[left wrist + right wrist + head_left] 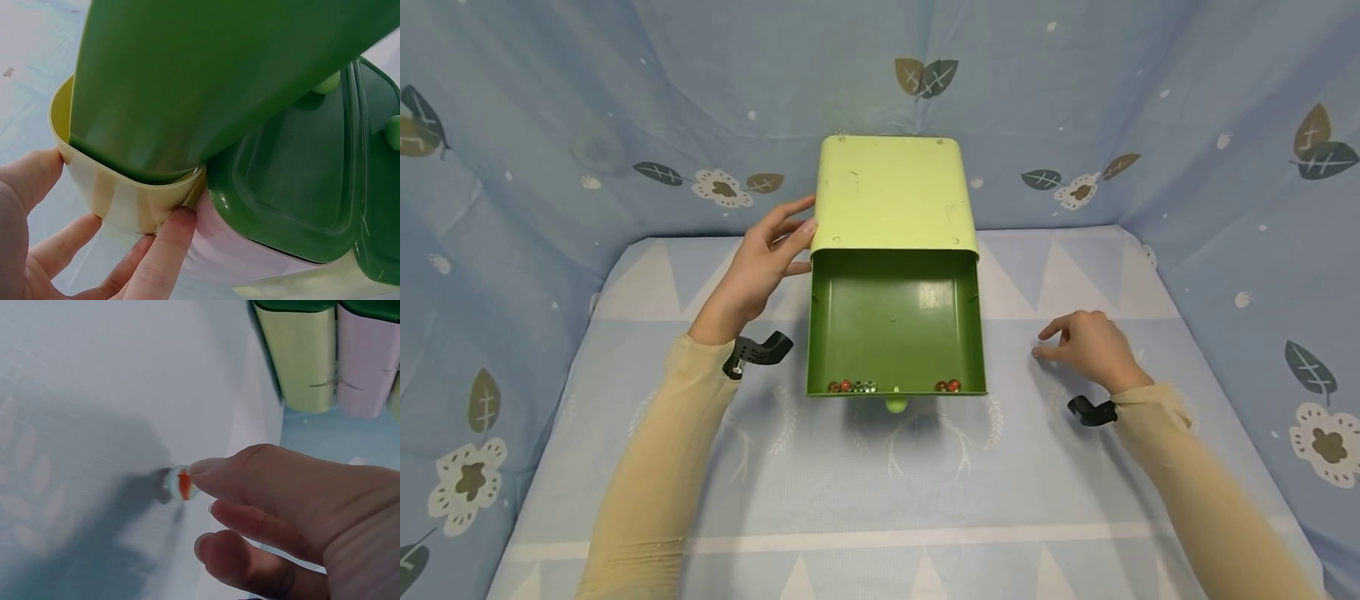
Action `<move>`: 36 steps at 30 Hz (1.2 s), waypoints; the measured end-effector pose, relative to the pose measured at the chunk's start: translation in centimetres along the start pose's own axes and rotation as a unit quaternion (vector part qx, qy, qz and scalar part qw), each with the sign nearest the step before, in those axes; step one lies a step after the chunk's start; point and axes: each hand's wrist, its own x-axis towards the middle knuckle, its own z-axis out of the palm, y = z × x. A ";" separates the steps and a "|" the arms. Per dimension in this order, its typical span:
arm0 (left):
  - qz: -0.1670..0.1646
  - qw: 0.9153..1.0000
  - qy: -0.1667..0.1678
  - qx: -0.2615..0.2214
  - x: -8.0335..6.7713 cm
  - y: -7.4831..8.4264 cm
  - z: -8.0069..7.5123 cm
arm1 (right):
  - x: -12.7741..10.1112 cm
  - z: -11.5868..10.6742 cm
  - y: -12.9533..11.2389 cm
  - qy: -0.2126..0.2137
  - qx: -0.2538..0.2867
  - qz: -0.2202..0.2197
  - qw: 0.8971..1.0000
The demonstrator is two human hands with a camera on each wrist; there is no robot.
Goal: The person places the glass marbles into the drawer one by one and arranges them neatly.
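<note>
Right hand (1093,346) grip: fingertip touches a glass marble (181,483) on the worktop (880,492), fingers loosely curled, not yet pinching. Marble sits right of the open green drawer (895,321), right hand nearer. Left hand (760,267), fingers spread, steadies the light-green drawer case (891,192); more marbles (850,386) inside the drawer front.

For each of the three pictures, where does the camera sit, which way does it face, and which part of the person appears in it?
Head: on the person's head, facing forward and down at the green drawer box with its open drawer; both sleeved arms, the left hand and the right hand show.
Left wrist: close beside the box, facing its corner; fingertips touch it.
Right wrist: low over the cloth, facing a marble at a fingertip.
Shared: head and left wrist views both show the left hand on the box.
</note>
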 end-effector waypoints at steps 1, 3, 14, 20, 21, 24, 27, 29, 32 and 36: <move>0.000 1.000 0.001 0.000 0.0 0.0 0.0 | -0.1 0.1 0.1 0.001 0.003 0.001 1.000; 0.000 1.000 0.002 0.000 0.0 0.1 0.0 | -0.2 0.4 0.2 0.003 0.010 0.001 1.000; -0.001 1.000 0.001 -0.001 -0.1 0.2 0.1 | -1.0 2.3 1.3 0.043 0.053 0.005 0.998; 0.000 1.000 -0.001 0.003 -0.1 0.2 0.1 | -1.5 3.0 1.7 0.077 0.072 0.002 0.994; 0.000 1.000 -0.001 0.003 -0.1 0.2 0.1 | -1.5 3.1 1.7 0.082 0.074 0.002 0.994; -0.001 1.000 0.000 0.005 0.0 0.2 0.1 | -1.7 3.3 1.7 0.088 0.080 0.002 0.993; -0.001 1.000 0.000 0.005 -0.1 0.2 0.1 | -1.8 3.4 1.6 0.092 0.080 0.001 0.993; 0.000 1.000 0.000 0.004 -0.1 0.2 0.1 | -1.8 3.4 1.6 0.095 0.079 -0.002 0.992; 0.001 1.000 -0.001 0.004 -0.1 0.2 0.1 | -1.9 3.4 1.6 0.101 0.079 -0.005 0.992; 0.002 1.000 -0.001 0.005 -0.1 0.2 0.1 | -2.1 3.2 1.2 0.109 0.077 -0.011 0.991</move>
